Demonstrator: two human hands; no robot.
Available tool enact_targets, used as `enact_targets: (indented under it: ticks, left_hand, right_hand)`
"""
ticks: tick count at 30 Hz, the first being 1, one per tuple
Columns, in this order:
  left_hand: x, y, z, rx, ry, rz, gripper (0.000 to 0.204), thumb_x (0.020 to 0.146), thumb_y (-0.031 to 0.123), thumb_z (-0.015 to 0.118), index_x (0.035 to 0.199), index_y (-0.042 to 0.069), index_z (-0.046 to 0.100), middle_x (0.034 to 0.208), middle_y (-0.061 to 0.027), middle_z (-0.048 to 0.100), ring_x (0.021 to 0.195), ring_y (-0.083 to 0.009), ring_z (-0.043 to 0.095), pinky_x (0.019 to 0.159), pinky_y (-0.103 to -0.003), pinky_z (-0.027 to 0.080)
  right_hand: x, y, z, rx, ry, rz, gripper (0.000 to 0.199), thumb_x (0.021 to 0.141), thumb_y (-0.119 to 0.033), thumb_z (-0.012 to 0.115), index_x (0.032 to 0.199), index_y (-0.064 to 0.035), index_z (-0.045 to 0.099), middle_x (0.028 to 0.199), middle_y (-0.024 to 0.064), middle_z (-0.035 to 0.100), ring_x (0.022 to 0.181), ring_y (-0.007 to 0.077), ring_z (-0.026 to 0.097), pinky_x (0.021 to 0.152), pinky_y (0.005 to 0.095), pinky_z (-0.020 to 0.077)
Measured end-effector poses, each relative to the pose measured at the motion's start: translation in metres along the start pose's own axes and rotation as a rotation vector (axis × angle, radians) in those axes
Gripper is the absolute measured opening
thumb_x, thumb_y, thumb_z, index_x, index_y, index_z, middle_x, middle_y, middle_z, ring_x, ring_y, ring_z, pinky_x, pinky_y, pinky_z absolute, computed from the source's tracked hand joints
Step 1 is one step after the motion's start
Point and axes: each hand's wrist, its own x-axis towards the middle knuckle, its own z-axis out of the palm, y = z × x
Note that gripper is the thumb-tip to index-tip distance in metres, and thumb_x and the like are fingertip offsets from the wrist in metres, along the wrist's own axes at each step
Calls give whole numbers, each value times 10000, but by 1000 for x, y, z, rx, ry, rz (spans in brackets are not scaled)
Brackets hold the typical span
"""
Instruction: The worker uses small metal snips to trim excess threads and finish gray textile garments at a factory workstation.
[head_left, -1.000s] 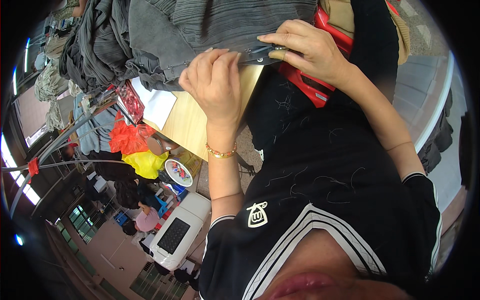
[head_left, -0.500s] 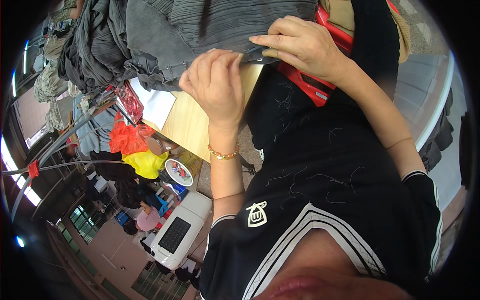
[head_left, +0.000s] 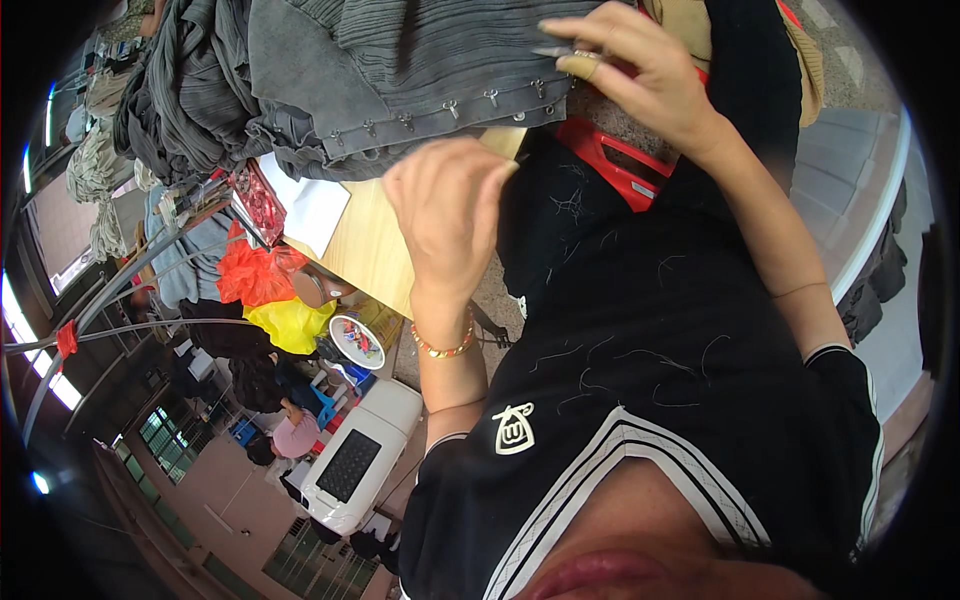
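A dark grey ribbed garment (head_left: 440, 50) lies over the table end, with a row of small metal hooks (head_left: 450, 107) along its edge band. Just below that band is my left hand (head_left: 445, 205), smeared by motion. Its fingers curl toward the thumb, and whether anything is between them cannot be made out. Over the garment's right end, my right hand (head_left: 650, 85) pinches a slim, pointed greyish tool (head_left: 549, 51); its exact kind is unclear. A yellowish covering wraps one finger of that hand.
More grey garments (head_left: 195, 90) pile up on the left. White paper (head_left: 310, 215) and a red patterned case (head_left: 259, 205) lie on the wooden table (head_left: 375, 240). Nearby are red and yellow bags and a white tub (head_left: 357, 343). A red plastic piece (head_left: 632, 175) sits by my lap.
Both hands have come off the garment's edge. The left moved down and slightly right, the right moved up and right. More of the hooks on the band now show.
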Motion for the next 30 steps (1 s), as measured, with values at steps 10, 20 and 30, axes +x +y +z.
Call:
enact_targets:
  ticks: [10,20,30]
  left_hand:
    - [23,-3,15,58,10,63,189,782,183,794,904,97,679,942,-21,641,849,-230,577,752,-363,405]
    - [36,-16,53,270,47,27,191,807,196,781,987,138,755,932,21,654,879,-200,578,776,-333,398]
    - [34,-13,51,208,101,71,90,849,146,732,887,121,655,928,10,649,882,-195,584,820,-338,366]
  right_hand:
    - [3,38,3,646,412,-536,289,856,-28,740,1138,15,692,831,35,570,716,101,524,640,234,421]
    - [-29,17,-13,6,17,60,351,873,-31,711,1222,-45,685,886,15,550,768,81,519,667,224,435]
    - [-31,21,-1,-112,-15,-100,331,842,-150,737,1172,-138,723,876,26,622,736,175,609,626,277,498]
